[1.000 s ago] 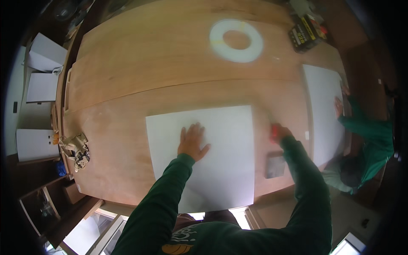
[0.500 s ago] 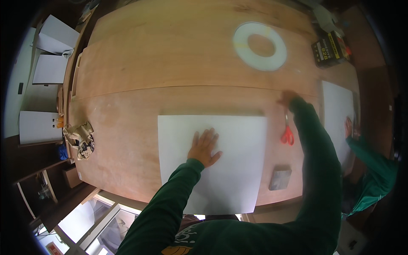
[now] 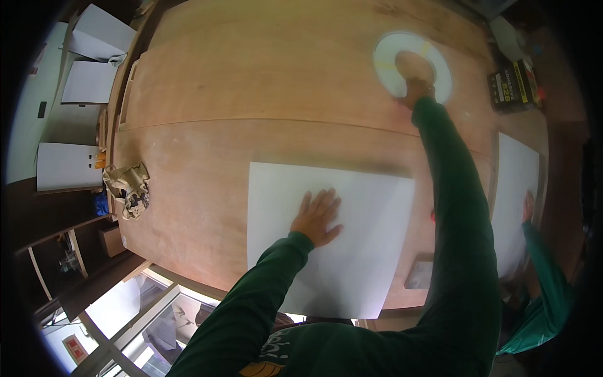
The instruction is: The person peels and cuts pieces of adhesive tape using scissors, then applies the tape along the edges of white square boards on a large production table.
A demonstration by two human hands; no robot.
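Observation:
A large white board lies on the wooden table in front of me. My left hand rests flat on it with fingers spread. At the far right, my right hand is at the near rim of a flat white ring with yellowish strips across it. Its fingers reach over the rim into the hole and appear closed on the ring, which lies on the table. Red-handled scissors are nearly all hidden by my right forearm. A grey rectangular block lies right of the board, partly covered by that arm.
A dark and yellow adhesive tin stands at the far right. Another person's hand is on a second white board at the right. A crumpled beige cloth lies at the left edge, near white panels.
My right hand has moved away from me, from beside the scissors to the ring. My left hand stays flat on the board. The whole view has shifted slightly.

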